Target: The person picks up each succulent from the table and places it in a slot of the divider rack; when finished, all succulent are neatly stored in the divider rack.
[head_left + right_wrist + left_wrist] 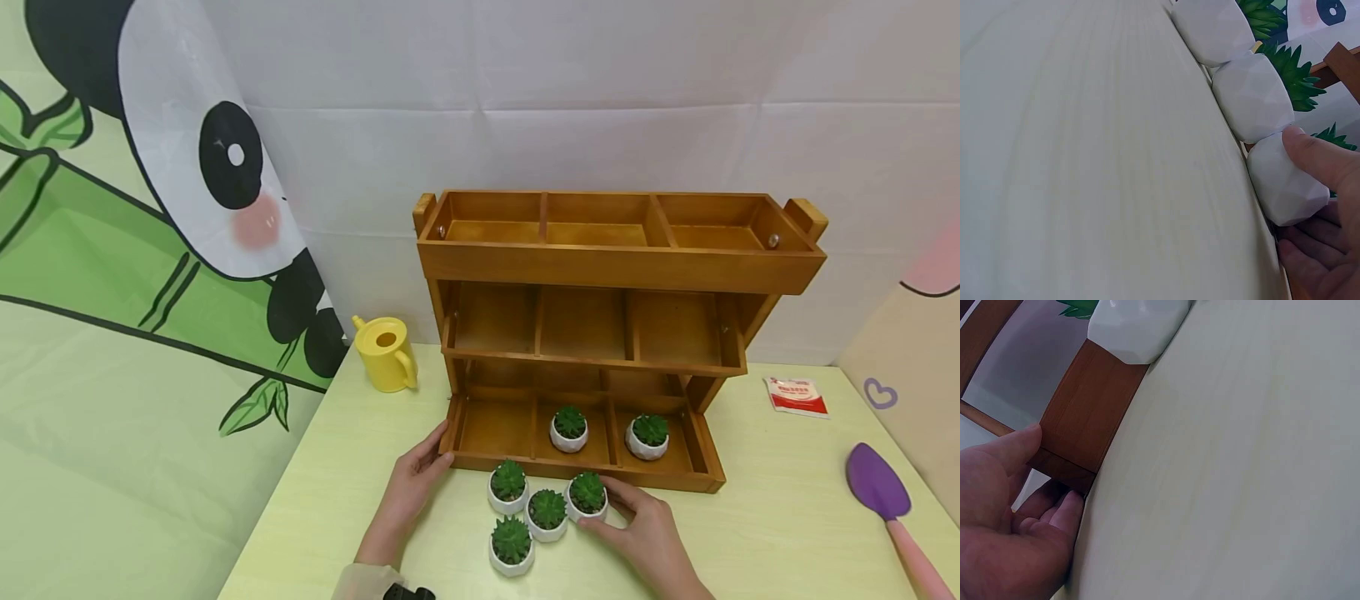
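A three-tier wooden shelf [622, 265] stands at the back of the table. My left hand [414, 477] grips the front left corner of its bottom tray, thumb on one side and fingers curled by the other in the left wrist view. With thumb and fingers, my right hand [647, 527] holds a white potted succulent [587, 495] in front of the tray; in the right wrist view its faceted pot [1285, 181] sits at the table surface. Beside it stand more potted succulents [547, 512], close together. Inside the bottom tray, one succulent [569, 428] occupies the middle compartment and another [647, 436] the right.
A yellow watering can [387, 354] stands left of the shelf. To the right lie a red and white packet [797, 397] and a purple toy shovel [879, 483] with a pink handle. Behind the table hangs a printed cloth [360, 167].
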Demonstrator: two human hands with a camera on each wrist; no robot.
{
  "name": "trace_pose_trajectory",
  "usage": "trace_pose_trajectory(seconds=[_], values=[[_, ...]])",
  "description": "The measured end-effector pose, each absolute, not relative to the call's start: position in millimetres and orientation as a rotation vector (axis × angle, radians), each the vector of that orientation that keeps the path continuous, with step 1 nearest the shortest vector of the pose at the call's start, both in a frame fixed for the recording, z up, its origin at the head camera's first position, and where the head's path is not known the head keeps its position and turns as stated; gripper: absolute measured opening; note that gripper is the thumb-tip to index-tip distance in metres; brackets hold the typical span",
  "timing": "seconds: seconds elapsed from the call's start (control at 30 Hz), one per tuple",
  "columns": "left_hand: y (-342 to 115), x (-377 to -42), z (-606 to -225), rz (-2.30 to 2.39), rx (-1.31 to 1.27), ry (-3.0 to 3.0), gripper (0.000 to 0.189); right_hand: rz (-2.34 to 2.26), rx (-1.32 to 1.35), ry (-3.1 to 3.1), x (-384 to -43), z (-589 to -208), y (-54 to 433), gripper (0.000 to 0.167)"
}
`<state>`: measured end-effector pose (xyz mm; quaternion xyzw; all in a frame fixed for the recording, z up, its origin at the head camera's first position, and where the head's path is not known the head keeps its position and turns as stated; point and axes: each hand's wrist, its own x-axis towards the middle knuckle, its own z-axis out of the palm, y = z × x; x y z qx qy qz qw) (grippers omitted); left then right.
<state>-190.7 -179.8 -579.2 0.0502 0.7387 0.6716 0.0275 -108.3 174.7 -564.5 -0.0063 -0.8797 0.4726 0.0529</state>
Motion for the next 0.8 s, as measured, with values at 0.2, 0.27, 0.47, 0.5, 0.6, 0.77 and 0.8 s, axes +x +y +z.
trace_pose_trajectory(seconds=[0.2, 0.27, 0.47, 0.5, 0.6, 0.77, 0.8], values=[[-179.5, -190.4, -577.6, 2.081, 0.18, 2.274, 0.055, 1.477, -0.025, -2.659, -108.6, -563.4, 175.1, 0.07], [-179.5, -190.3, -577.2, 2.086, 0.185, 2.27, 0.055, 1.496, -0.025, -2.653, -109.1, -563.9, 175.7, 0.069], [-179.1, -189.0, -575.6, 2.095, 0.174, 2.258, 0.055, 1.581, -0.028, -2.635, -108.7, -565.0, 177.9, 0.069], [-179.1, -188.8, -575.4, 2.096, 0.175, 2.258, 0.055, 1.62, -0.033, -2.622, -108.4, -565.0, 178.2, 0.069], [-179.0, -188.5, -575.3, 2.095, 0.178, 2.26, 0.055, 1.739, -0.06, -2.58, -108.8, -565.0, 178.9, 0.069], [-179.2, -188.3, -575.4, 2.094, 0.184, 2.268, 0.055, 1.815, -0.104, -2.559, -109.0, -564.7, 179.8, 0.067], [-179.3, -188.3, -575.5, 2.095, 0.186, 2.267, 0.055, 1.817, -0.109, -2.561, -108.8, -564.6, 179.9, 0.066]])
